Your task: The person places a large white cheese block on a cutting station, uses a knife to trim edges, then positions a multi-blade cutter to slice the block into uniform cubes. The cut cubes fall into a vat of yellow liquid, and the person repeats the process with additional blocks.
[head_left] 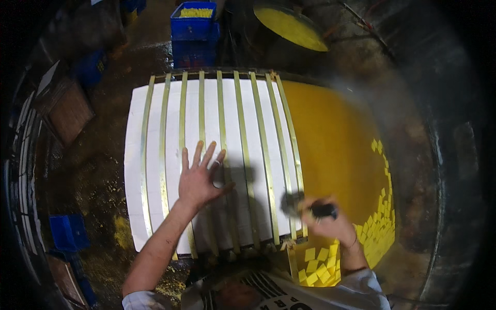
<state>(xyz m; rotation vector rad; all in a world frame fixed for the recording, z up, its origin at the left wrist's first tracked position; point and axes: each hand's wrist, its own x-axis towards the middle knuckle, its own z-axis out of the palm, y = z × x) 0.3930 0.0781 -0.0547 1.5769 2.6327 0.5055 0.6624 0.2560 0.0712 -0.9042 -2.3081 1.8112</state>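
Nearest, yellow square pieces (321,272) lie off the white sheet's (212,119) near right corner. Here's the right hand (330,227), fingers grasping a blurred, black-handled tool (324,210) at the sheet's right edge! A hasty stroke could knock the slats (201,103) askew. Over the sheet's middle, the left hand (198,183) spreads, fingers holding nothing, contact unclear. Beyond the sheet: a blue crate (192,30).

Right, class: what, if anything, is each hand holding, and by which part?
The right hand grips a blurred tool by its black handle; the left hand holds nothing, spread over the slats.
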